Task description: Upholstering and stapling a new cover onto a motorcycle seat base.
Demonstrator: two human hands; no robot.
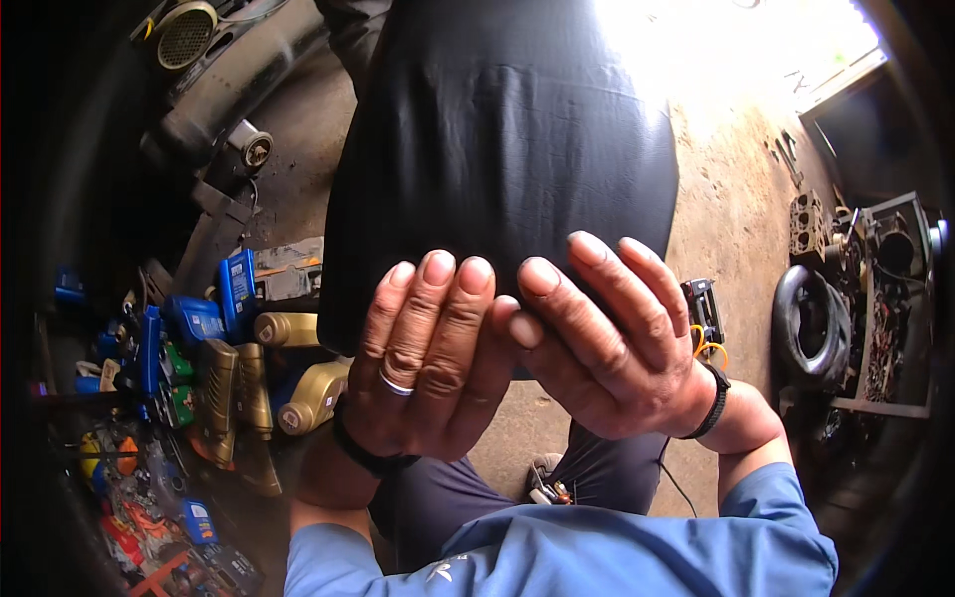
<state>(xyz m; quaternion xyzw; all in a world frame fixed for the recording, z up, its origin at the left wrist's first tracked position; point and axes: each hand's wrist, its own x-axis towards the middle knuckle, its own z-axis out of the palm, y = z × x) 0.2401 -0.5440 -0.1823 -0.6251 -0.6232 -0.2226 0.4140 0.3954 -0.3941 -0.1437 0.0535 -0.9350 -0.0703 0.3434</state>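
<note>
A large black upholstered cushion (497, 149) with a smooth, creased cover fills the upper middle of the head view. At its near end my left hand (423, 358), with a ring, has its fingers extended and slightly bent, lying side by side. My right hand (612, 338) is beside it, fingers stretched and slightly curved, the thumb tips close together in the middle. Neither hand visibly holds anything; whether the fingertips touch or hover over the cover, I cannot tell. Black bands circle both wrists.
Gold and blue plastic containers (308, 398) crowd the left floor. Engine parts (806, 229) and a black tube (796, 323) lie right. A black tool with yellow hose (699, 303) is beside the cushion. Dark machinery (229, 80) and someone's grey clothing (353, 30) appear at the upper left.
</note>
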